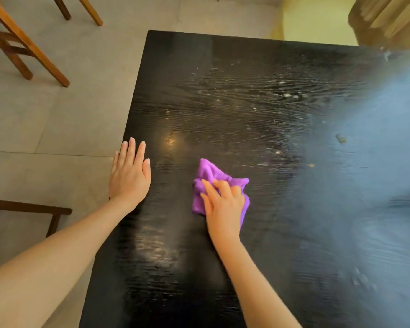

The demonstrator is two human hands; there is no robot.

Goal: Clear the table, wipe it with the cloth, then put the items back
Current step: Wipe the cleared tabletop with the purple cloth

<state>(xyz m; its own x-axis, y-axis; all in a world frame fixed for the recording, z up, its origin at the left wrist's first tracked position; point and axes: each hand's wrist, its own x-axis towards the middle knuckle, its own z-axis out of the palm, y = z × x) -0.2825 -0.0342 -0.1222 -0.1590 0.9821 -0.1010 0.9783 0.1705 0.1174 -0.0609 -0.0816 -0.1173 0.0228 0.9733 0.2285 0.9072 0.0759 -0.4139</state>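
A black wood-grain table [246, 95] fills most of the view, with pale smears and a few small crumbs on its surface. A crumpled purple cloth [211, 175] lies near the middle of the table's near half. My right hand [223, 204] presses down on the cloth, fingers curled over it. My left hand [129, 172] rests flat on the table's left edge, fingers spread, holding nothing. No other items are on the table.
Wooden chair legs [21, 48] stand on the grey tiled floor at the upper left. A dark wooden stool [29, 208] sits to the left of the table. A tan curtain [388, 20] hangs at the top right. Window glare whitens the table's right side.
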